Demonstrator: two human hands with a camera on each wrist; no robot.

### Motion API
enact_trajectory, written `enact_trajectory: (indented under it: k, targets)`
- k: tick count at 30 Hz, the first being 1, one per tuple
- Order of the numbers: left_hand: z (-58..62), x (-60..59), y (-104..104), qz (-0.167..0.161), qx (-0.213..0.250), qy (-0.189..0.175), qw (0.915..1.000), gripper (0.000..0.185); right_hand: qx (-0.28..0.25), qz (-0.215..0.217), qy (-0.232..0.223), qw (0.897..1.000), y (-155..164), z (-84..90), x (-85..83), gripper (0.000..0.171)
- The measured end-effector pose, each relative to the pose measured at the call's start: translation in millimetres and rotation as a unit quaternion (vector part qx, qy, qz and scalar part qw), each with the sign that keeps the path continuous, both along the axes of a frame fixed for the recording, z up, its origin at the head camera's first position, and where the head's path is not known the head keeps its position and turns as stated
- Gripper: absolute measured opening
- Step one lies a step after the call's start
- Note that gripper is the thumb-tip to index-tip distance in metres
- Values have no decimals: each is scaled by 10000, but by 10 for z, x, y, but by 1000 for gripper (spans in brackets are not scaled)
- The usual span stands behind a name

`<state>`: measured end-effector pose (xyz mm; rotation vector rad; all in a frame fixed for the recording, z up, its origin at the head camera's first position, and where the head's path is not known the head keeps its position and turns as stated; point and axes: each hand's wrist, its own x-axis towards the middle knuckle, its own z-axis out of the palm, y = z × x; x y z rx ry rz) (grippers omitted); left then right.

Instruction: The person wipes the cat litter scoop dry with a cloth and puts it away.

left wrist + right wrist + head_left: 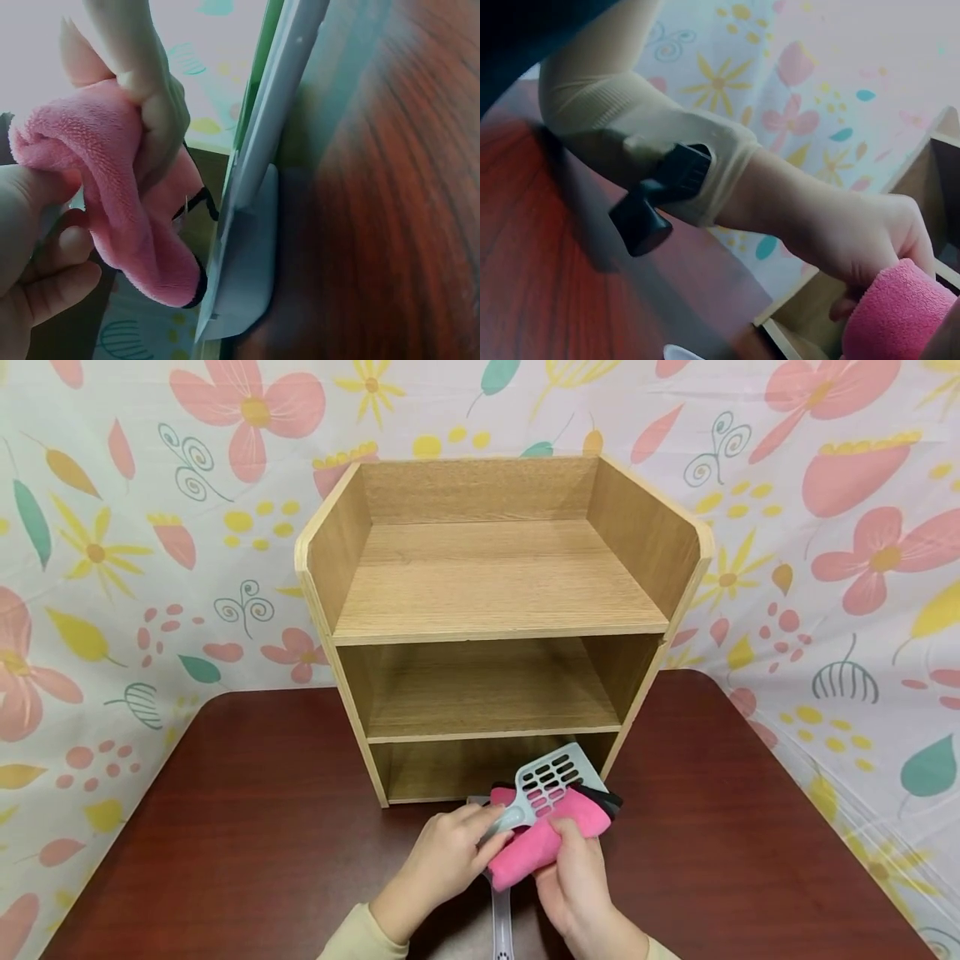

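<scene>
head view, and both hands are busy out front: the left hand point(450, 852) has thumb and fingers pinched on the handle of the pale slotted scoop point(553, 779), while the right hand point(581, 885) is clamped on a folded pink cloth point(551, 843), thumb on top. here's the relation that looks to count: the scoop runs on a line from eight o'clock to two, its slotted head out at two o'clock from the left fingers, and the cloth's long axis lies nearly the same way, just on the five o'clock side of it. pink shows through the slots, so part of the cloth sits behind the head. who's nearer? right thumb for the slotted head, left fingers for the handle. the cloth itself lies at eleven o'clock from the right palm. under the hands, a grey handle point(502, 922) points to six o'clock, and the left wrist view shows that tool down by the table point(262, 843). the wooden shelf unit point(495, 572) stands at twelve o'clock, just beyond the scoop.
</scene>
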<state>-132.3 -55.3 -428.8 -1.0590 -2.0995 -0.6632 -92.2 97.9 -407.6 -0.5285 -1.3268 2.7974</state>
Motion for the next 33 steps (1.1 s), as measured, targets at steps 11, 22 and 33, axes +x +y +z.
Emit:
enact_trajectory:
  k: [11,22,33]
  targets:
    - [20,6,-31,114,-223,92,9996,28,31,-89,-188,9998,98,16,-85,41]
    - [82,2,-55,50,-260,66,9996,25,87,-496,-69,9987,262,88,-198,36]
    - [149,-1,-101,-114,87,-435,9990,24,75,-562,-27,9984,380,163,-262,29]
